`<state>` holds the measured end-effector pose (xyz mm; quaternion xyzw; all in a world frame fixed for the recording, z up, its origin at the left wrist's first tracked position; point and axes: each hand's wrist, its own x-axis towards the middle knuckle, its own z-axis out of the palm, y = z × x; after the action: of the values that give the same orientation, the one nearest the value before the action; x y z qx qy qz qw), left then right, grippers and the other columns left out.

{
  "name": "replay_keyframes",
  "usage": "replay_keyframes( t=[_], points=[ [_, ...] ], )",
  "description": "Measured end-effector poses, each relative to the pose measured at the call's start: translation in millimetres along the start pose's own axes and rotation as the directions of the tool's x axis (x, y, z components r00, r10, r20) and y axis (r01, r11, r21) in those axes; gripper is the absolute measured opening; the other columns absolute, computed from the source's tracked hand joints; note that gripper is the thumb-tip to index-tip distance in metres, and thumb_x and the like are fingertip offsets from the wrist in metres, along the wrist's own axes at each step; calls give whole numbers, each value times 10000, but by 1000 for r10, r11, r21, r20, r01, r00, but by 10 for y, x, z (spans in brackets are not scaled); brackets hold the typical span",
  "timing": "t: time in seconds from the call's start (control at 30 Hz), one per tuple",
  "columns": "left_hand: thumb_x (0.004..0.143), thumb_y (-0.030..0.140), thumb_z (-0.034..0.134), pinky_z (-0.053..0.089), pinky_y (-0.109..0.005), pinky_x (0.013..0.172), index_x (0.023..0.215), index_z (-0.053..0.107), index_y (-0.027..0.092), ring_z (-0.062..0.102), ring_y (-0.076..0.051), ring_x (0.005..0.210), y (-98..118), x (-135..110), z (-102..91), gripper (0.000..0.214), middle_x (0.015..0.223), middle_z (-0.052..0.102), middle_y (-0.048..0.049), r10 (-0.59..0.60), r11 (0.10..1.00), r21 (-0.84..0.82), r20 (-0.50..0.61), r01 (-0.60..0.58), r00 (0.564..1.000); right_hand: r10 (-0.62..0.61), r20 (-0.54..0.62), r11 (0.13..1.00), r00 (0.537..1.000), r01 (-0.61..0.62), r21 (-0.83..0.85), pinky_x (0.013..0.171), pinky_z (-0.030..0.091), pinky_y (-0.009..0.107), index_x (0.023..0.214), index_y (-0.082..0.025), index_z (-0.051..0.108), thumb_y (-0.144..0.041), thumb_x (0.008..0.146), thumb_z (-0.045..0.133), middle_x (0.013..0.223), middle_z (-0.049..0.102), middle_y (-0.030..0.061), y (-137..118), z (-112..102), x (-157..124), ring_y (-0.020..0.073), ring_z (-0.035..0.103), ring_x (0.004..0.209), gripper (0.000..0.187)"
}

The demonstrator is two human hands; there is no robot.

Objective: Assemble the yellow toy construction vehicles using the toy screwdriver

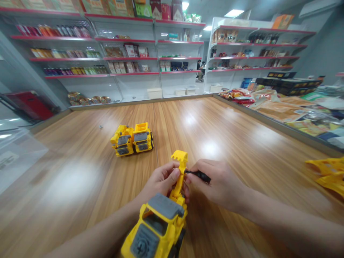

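A yellow toy excavator point(158, 224) with a grey cab stands on the wooden floor point(228, 143) right in front of me. Its yellow arm and toothed bucket point(179, 156) point away from me. My left hand point(161, 181) pinches the arm just below the bucket. My right hand point(217, 184) grips a small black screwdriver point(198, 174), whose tip touches the arm from the right. Two more yellow toy trucks point(132, 139) sit side by side farther ahead, apart from both hands.
Yellow plastic parts point(326, 173) lie at the right edge. Packaged goods point(285, 107) cover a low platform on the right. Store shelves point(129, 57) with goods line the back wall. A red case point(29, 104) and a clear box point(16, 154) are at the left.
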<state>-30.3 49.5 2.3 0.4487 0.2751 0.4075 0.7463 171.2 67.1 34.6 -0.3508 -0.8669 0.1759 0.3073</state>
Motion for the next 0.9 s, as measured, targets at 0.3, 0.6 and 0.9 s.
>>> replay_keyframes(
  t=[0.3,0.6,0.9],
  points=[
    [966,379,490,536,-253,535,979,558,157,715,-199,588,-52,21,-71,232,702,726,-94,4,1000,-5,40,-4,999,80,27,996,996,-81,32,674,454,275,936,-175,645,-291,913,583,835,697,48,-70,-2,-6,165,639,744,134],
    [933,381,542,571,-295,510,925,564,158,694,-179,565,-75,35,-108,224,827,680,-67,1,999,-42,69,2,998,21,97,1000,995,-23,20,673,443,267,804,-171,616,-249,994,418,790,668,40,-94,1,-5,140,610,711,285],
    [909,405,587,558,-281,499,919,558,170,698,-188,551,-44,4,-44,236,759,675,-43,5,1000,12,9,-5,1000,80,63,994,995,-84,69,654,458,279,889,-181,595,-233,911,534,790,668,46,-120,4,-17,169,623,720,83]
  ],
)
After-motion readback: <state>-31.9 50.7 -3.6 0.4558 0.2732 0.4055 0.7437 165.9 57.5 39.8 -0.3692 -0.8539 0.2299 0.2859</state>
